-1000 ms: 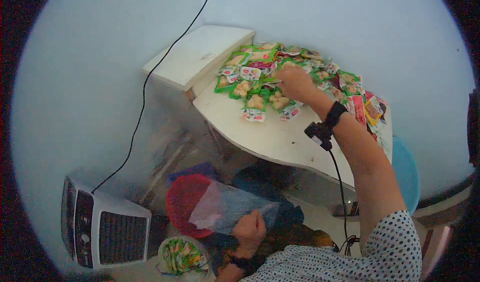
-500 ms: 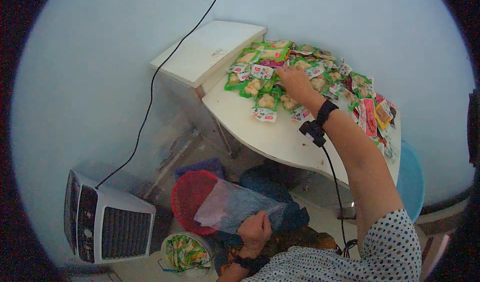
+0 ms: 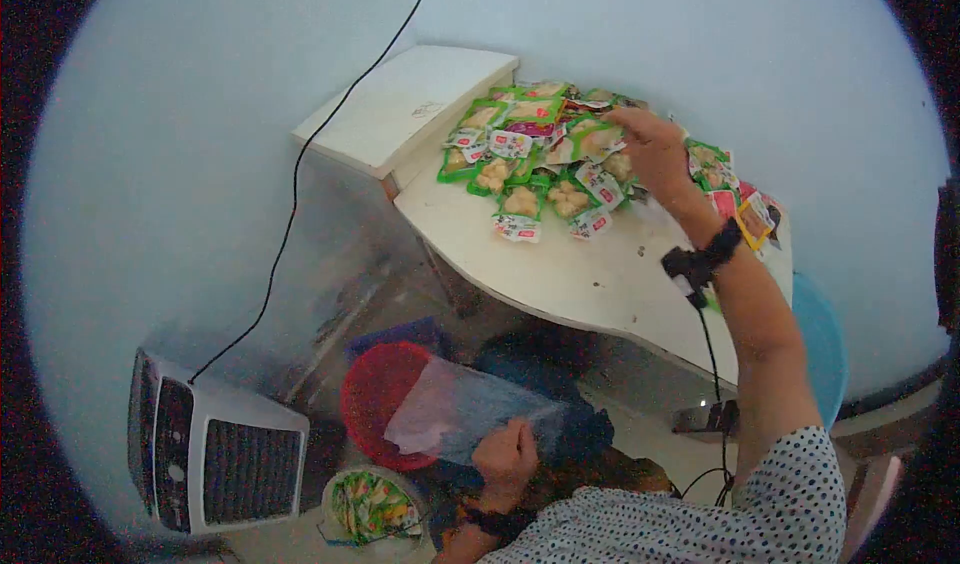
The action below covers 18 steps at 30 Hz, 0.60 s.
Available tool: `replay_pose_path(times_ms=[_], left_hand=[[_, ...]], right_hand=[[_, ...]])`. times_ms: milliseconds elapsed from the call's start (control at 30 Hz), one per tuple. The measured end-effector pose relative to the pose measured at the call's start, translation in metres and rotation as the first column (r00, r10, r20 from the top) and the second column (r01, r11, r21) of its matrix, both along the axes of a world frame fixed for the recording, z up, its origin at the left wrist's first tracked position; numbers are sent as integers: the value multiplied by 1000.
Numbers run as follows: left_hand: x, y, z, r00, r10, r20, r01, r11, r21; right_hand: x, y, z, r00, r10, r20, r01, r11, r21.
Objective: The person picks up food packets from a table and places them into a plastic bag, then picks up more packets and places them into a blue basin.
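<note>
My left hand (image 3: 507, 456) is closed on the edge of a clear plastic bag (image 3: 470, 409), which lies across my lap with its far end over the rim of a red basin (image 3: 375, 404). Over the white table, my right hand (image 3: 655, 154) pinches a green-edged snack packet (image 3: 598, 139) with pale food inside. Around it spreads a pile of similar sealed packets (image 3: 521, 202), several with white printed labels. The tips of the right fingers partly show at the packet's upper edge.
A bucket (image 3: 375, 509) of green packets stands on the floor beside a grey-and-black air cooler (image 3: 250, 464). A black cable (image 3: 297, 189) runs up the wall from it. A raised white box (image 3: 410, 104) sits at the table's back left; a blue tub (image 3: 820, 349) stands right.
My right hand has moved right and now holds a packet up from the pile. Some packets at the right have shifted. The left hand keeps its hold on the bag.
</note>
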State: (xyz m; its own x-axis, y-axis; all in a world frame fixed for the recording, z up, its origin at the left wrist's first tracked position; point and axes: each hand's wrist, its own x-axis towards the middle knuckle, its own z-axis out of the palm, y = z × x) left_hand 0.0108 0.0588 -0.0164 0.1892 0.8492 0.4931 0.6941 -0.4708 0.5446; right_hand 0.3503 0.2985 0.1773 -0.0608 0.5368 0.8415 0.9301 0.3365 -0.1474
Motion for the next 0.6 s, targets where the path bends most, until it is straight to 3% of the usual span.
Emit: replay_pose_path(times_ms=[67, 167, 333, 467, 567, 600], left_hand=[[0, 0, 1, 997, -16, 70, 13, 999, 41], [3, -5, 3, 998, 19, 59, -20, 1000, 19], [8, -2, 6, 999, 32, 31, -33, 999, 31], [10, 1, 15, 998, 4, 61, -6, 1000, 28], [9, 2, 12, 999, 18, 46, -20, 999, 44], [8, 1, 8, 999, 17, 29, -18, 999, 38]], right_hand=[[-4, -46, 35, 985, -65, -163, 44, 991, -126], [28, -89, 42, 911, -87, -403, 16, 984, -176], [62, -154, 37, 931, -306, -199, 291, 952, -98], [54, -198, 20, 919, -368, -143, 366, 930, -42], [46, -219, -1, 917, -390, 85, 397, 912, -104], [51, -228, -16, 924, -352, 148, 377, 903, -207]])
